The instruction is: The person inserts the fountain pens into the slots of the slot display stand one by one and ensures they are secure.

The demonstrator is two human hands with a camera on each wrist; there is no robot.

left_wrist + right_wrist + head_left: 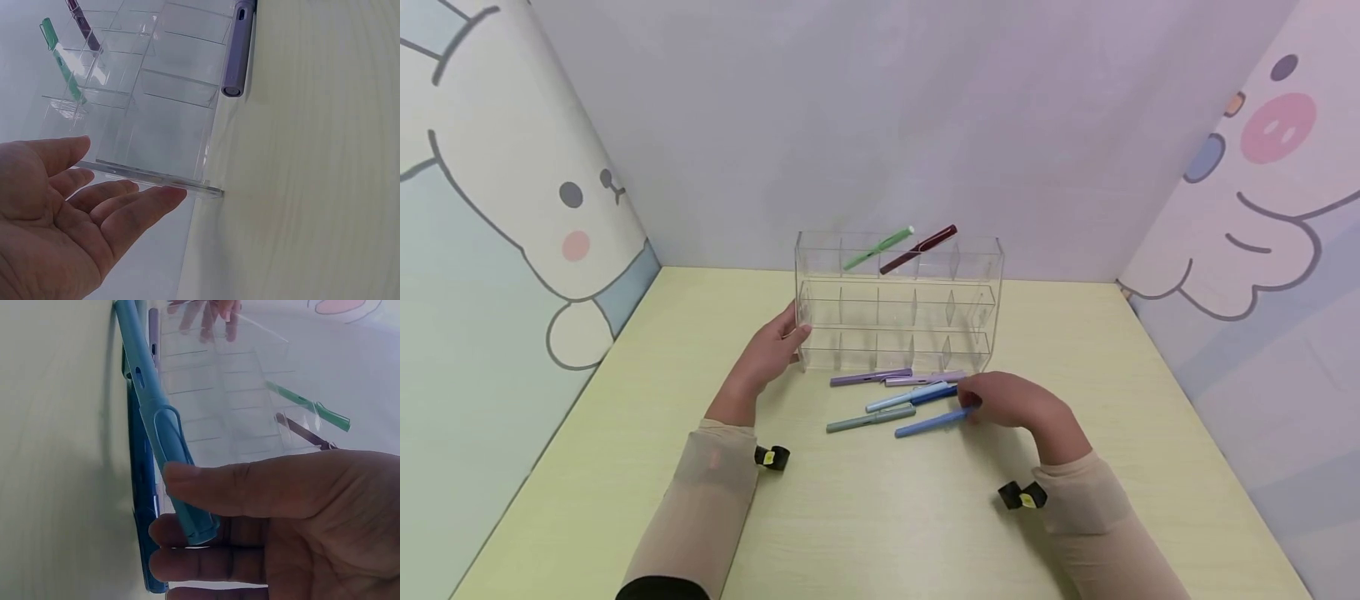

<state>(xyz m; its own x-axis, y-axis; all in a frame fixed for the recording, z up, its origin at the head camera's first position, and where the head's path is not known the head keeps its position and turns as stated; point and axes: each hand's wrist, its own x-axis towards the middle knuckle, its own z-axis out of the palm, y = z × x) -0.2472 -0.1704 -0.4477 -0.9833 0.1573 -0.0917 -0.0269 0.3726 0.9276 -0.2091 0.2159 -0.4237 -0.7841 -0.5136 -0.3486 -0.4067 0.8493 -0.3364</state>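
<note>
A clear acrylic pen organizer point(897, 312) with three tiers of compartments stands on the table. My left hand point(771, 346) holds its left side panel, thumb in front and fingers along the outer face, as the left wrist view shows. Just in front of the organizer's right part, my right hand point(1011, 404) pinches a blue pen point(931, 423) by its clipped cap end. In the right wrist view that pen point(153, 394) lies between thumb and fingers, above a dark blue pen point(142, 462). A green pen point(880, 247) and a dark red pen point(919, 249) lean in the top tier.
Loose on the table before the organizer lie a purple pen point(870, 377), a lilac pen point(917, 380), a light blue pen point(904, 397) and a grey-green pen point(871, 418). Behind the table point(865, 517) rises a pale wall point(850, 125), with cartoon-printed panels at both sides.
</note>
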